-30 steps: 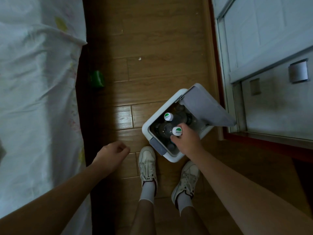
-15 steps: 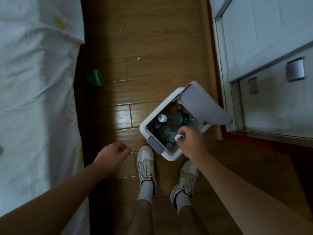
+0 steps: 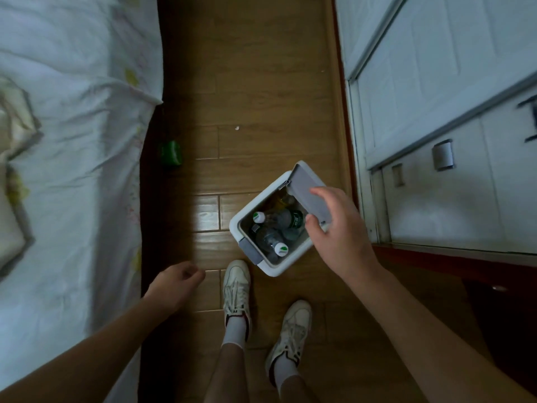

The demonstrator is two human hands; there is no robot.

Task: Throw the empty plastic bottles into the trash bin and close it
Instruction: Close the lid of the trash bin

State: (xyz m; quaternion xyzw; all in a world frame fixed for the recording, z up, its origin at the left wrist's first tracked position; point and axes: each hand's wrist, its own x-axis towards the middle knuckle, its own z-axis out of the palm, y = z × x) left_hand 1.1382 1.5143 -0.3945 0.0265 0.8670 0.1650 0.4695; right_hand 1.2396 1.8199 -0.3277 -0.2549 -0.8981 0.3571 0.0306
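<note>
Our right hand (image 3: 338, 237) fingers grip the light, hinged lid (image 3: 309, 196) at its free edge; left hand (image 3: 177, 282) is loosely curled, empty.

Right hand (image 3: 338, 228) gripping raised grey lid (image 3: 309, 196), bottles (image 3: 271, 231) inside open white bin (image 3: 247, 210), left hand (image 3: 174, 283) loosely curled

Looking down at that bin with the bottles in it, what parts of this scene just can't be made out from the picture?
- Trash bin bottom, head view: hidden under the bottles and dark; their count is unclear.
- Lid front edge: covered by the right hand, so the grip is uncertain.
- Left hand palm: curled away, contents not visible.
- Green object by the bed: too dark to identify.
- Bottle labels: too small to read.
</note>
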